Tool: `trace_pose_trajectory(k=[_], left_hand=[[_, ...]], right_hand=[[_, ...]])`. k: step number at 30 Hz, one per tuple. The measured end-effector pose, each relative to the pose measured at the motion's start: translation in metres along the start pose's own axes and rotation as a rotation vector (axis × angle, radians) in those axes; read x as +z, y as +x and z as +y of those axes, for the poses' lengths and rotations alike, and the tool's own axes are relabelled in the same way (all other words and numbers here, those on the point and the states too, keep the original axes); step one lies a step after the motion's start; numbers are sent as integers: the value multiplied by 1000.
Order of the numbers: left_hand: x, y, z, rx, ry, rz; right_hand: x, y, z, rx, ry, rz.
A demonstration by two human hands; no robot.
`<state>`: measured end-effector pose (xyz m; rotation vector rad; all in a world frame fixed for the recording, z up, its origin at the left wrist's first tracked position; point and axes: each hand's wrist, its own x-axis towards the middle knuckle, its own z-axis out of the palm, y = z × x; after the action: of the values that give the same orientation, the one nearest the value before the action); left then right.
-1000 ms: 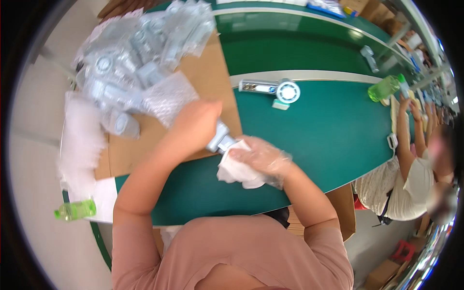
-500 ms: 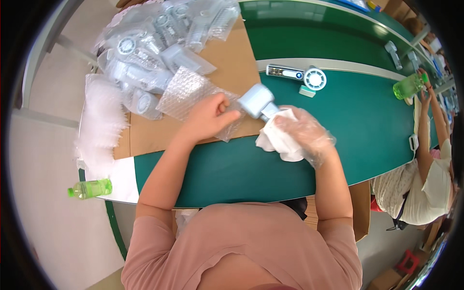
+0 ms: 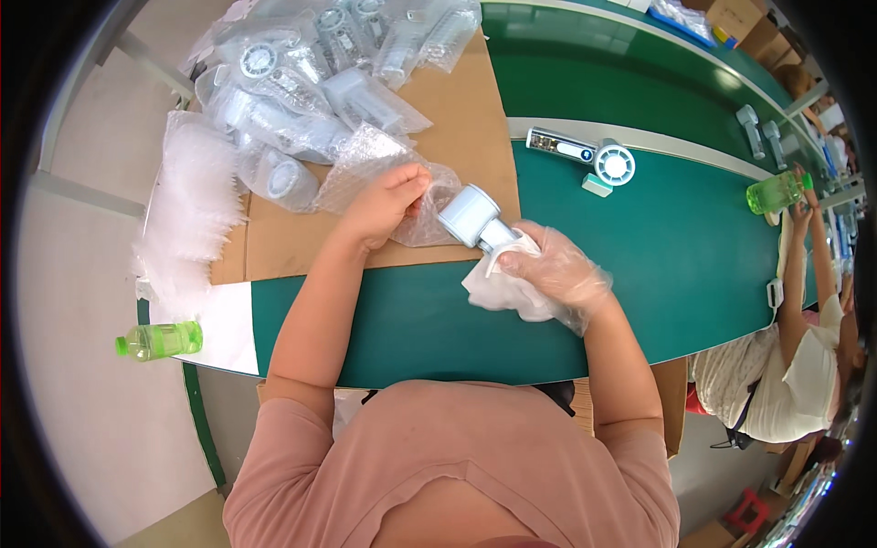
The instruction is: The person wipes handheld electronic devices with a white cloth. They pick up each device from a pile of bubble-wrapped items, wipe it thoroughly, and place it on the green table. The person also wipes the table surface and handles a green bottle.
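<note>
Head view: the left hand (image 3: 391, 203) pinches the rim of a bubble bag (image 3: 352, 169) over the cardboard (image 3: 457, 110), seemingly to hold its mouth apart. The gloved right hand (image 3: 559, 269) wraps a white cloth (image 3: 512, 294) around the fan (image 3: 470, 216)'s handle, perhaps so fingers stay off it. Its head tilts toward the bag, near the cardboard's edge; whether they touch, I cannot tell. Bagged fans (image 3: 292, 110) lie heaped beyond; a second fan (image 3: 614, 163) sits apart on the table (image 3: 438, 333), likely avoiding mix-ups.
</note>
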<state>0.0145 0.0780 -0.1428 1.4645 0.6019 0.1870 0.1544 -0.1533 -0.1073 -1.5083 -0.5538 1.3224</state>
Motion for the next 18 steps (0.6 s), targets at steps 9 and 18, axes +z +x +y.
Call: trace_pose_trajectory(k=[9, 18], left_hand=[[14, -9, 8, 81, 178, -122], [21, -22, 8, 159, 256, -37]], right_hand=[[2, 2, 5, -99, -252, -99], [0, 1, 6, -129, -414, -116]])
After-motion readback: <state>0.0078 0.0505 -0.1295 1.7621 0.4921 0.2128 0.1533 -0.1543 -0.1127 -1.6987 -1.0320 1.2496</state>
